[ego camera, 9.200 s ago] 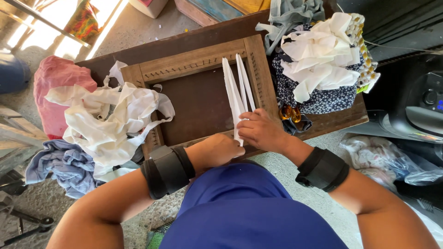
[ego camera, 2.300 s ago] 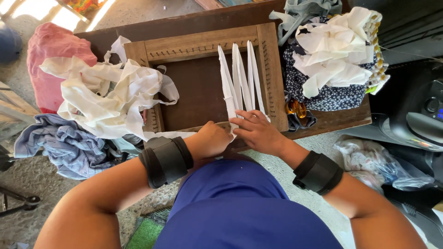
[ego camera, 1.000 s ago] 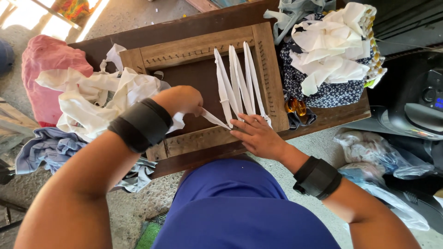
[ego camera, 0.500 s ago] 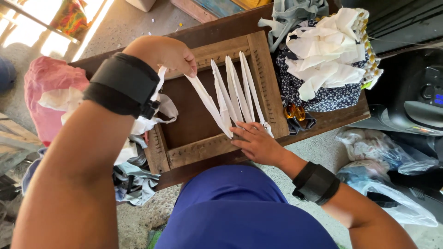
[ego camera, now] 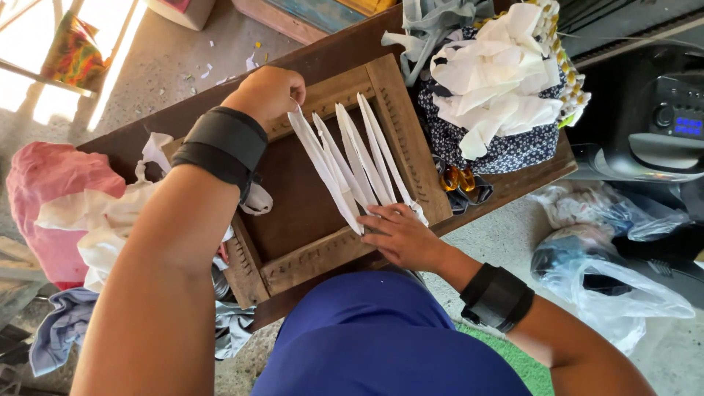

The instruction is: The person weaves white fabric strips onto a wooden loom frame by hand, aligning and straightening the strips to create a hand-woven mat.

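Frame: one wooden frame (ego camera: 411, 158), rectangular, lying flat on the dark wooden surface (ego camera: 513, 183); its long sides run from the person's near left to the far right, tilted in view.
Strips: four white cloth strips (ego camera: 345, 165) stretched across the frame's opening, counted from left to right; they lie side by side, close together at the near rail and slightly fanned toward the far rail.
Strip axis: each long axis runs from the near rail, close to the person, up and slightly left to the far rail.
Left hand: left hand (ego camera: 268, 92) at the far rail, grip curled shut on the upper end of the leftmost strip (ego camera: 323, 165), knuckles up.
Right hand: right hand (ego camera: 403, 235) resting on the near rail, fingers flat and spread, pressing down the lower ends of the strips; it pinches nothing.
Wrist bands: two black wrist bands, one on the left wrist (ego camera: 220, 147) and one on the right wrist (ego camera: 499, 297).
Cloth pile, right: one heap of white rags (ego camera: 491, 81) on a dark dotted cloth (ego camera: 506, 150), just beside the frame's right rail.
Cloth pile, left: white cloth (ego camera: 103, 220) over pink cloth (ego camera: 44, 191), left of the frame.
Bags: clear plastic bags (ego camera: 616, 286) on the floor, right of the surface.
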